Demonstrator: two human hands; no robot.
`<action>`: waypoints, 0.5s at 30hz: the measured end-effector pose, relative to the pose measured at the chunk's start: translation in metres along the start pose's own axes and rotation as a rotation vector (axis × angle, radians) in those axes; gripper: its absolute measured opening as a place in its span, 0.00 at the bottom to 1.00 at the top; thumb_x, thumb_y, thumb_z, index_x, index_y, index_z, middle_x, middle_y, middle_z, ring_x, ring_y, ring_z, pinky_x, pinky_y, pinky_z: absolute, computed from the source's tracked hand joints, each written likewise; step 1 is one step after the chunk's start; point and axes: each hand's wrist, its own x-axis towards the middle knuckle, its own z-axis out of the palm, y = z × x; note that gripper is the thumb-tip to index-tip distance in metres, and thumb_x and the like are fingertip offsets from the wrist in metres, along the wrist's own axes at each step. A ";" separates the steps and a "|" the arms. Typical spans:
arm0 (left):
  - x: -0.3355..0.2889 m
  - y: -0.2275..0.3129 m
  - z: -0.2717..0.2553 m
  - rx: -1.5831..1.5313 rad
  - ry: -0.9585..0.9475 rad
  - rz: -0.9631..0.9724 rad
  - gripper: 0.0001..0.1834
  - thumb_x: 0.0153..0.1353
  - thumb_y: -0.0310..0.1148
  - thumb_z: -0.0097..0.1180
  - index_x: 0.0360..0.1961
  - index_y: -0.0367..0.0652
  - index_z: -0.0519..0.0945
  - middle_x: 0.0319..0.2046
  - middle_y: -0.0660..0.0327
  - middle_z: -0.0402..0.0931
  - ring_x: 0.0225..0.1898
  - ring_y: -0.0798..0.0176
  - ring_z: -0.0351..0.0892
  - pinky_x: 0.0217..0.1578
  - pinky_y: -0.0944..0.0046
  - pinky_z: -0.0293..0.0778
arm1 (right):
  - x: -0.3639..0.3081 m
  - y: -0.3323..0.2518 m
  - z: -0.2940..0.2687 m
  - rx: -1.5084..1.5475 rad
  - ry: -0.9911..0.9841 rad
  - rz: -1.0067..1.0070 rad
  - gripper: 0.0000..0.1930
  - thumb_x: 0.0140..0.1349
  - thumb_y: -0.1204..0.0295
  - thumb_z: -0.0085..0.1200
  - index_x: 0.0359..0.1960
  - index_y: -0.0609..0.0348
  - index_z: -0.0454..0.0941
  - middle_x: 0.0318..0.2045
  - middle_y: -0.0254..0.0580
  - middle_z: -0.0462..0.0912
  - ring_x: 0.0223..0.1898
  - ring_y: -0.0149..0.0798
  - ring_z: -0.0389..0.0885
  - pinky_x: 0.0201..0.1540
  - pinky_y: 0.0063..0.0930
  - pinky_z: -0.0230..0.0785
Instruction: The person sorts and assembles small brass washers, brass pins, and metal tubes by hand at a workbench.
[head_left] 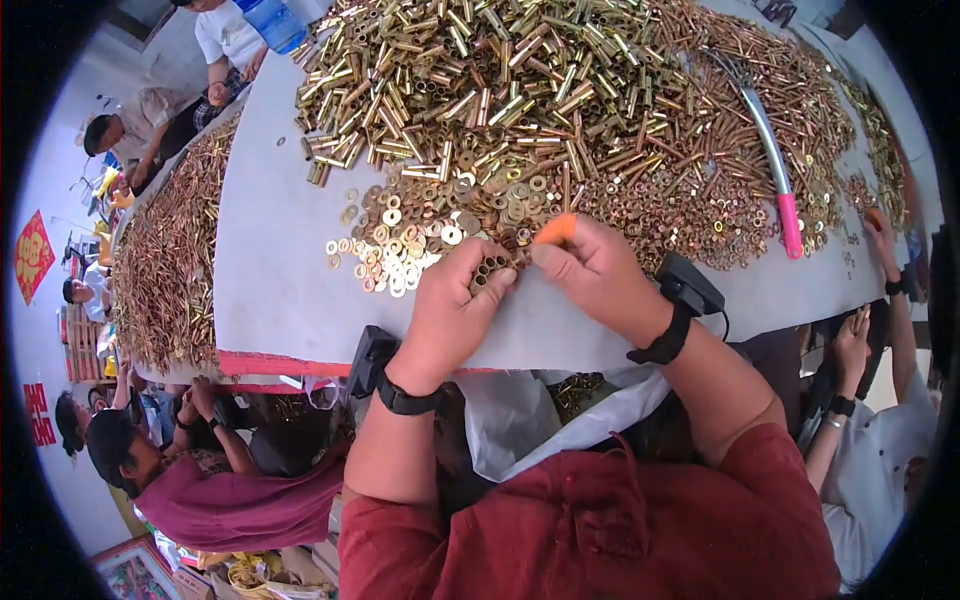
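Several short brass tubes stand bundled in my left hand, their round open ends facing up. Its thumb and fingers are wrapped round them. My right hand, with an orange cover on one finger, is closed in a pinch right beside the bundle. A tiny copper-coloured piece shows near its fingertips, too small to name. Just beyond my hands lie flat brass washers, and to their right spreads a pile of small copper-coloured nuts or rings. Both hands are above the near part of the pale tabletop.
A large heap of brass tubes covers the far side. A metal tool with a pink handle leans on the right of it. Below the table edge hangs a white bag. People sit close on the left and right.
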 end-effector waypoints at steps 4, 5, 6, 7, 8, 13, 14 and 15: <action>-0.002 -0.002 0.000 -0.019 0.036 -0.081 0.05 0.61 0.26 0.58 0.38 0.39 0.76 0.25 0.60 0.80 0.28 0.66 0.77 0.32 0.66 0.72 | -0.003 -0.011 0.003 0.278 -0.039 0.114 0.10 0.70 0.66 0.50 0.41 0.60 0.76 0.32 0.29 0.77 0.34 0.22 0.73 0.37 0.18 0.68; -0.002 -0.001 0.000 -0.021 0.034 -0.080 0.05 0.61 0.26 0.58 0.38 0.39 0.76 0.25 0.60 0.80 0.28 0.66 0.77 0.32 0.66 0.72 | -0.003 -0.010 0.001 0.276 -0.037 0.114 0.10 0.70 0.66 0.50 0.41 0.60 0.76 0.32 0.29 0.77 0.34 0.22 0.73 0.37 0.18 0.68; -0.003 0.001 0.000 -0.020 0.038 -0.080 0.05 0.62 0.26 0.58 0.38 0.39 0.76 0.25 0.61 0.80 0.28 0.67 0.77 0.32 0.66 0.72 | -0.002 -0.007 -0.004 0.196 -0.097 0.144 0.10 0.71 0.65 0.49 0.42 0.59 0.76 0.33 0.29 0.78 0.34 0.22 0.73 0.37 0.17 0.68; -0.003 0.001 0.001 -0.019 0.040 -0.080 0.05 0.62 0.26 0.58 0.38 0.39 0.76 0.25 0.61 0.80 0.27 0.68 0.77 0.31 0.67 0.72 | -0.002 -0.006 -0.007 0.115 -0.157 0.174 0.11 0.71 0.65 0.49 0.44 0.59 0.76 0.34 0.28 0.78 0.34 0.22 0.73 0.36 0.17 0.68; -0.002 0.001 0.001 -0.020 0.038 -0.078 0.05 0.62 0.26 0.58 0.38 0.39 0.76 0.25 0.61 0.80 0.27 0.68 0.77 0.31 0.67 0.72 | -0.002 -0.006 -0.006 0.115 -0.155 0.174 0.11 0.71 0.65 0.49 0.44 0.59 0.76 0.34 0.28 0.78 0.34 0.22 0.73 0.36 0.17 0.68; -0.002 -0.006 0.003 -0.021 0.039 -0.019 0.06 0.66 0.29 0.56 0.41 0.40 0.74 0.24 0.67 0.77 0.21 0.77 0.66 0.22 0.73 0.65 | -0.002 -0.008 -0.006 0.252 -0.156 0.178 0.12 0.72 0.64 0.47 0.44 0.58 0.77 0.36 0.29 0.79 0.35 0.22 0.75 0.35 0.16 0.66; -0.002 -0.006 0.004 -0.021 0.037 -0.020 0.06 0.66 0.29 0.56 0.41 0.40 0.74 0.24 0.67 0.77 0.21 0.77 0.66 0.22 0.73 0.65 | -0.002 -0.009 -0.005 0.253 -0.155 0.179 0.12 0.72 0.64 0.47 0.44 0.58 0.77 0.36 0.29 0.79 0.35 0.22 0.75 0.35 0.16 0.66; -0.002 -0.006 0.004 -0.023 0.040 -0.024 0.05 0.66 0.29 0.55 0.41 0.40 0.74 0.25 0.67 0.77 0.21 0.77 0.66 0.22 0.73 0.65 | -0.002 -0.012 -0.003 0.298 -0.112 0.162 0.11 0.72 0.64 0.47 0.44 0.58 0.77 0.35 0.30 0.79 0.35 0.22 0.75 0.35 0.16 0.67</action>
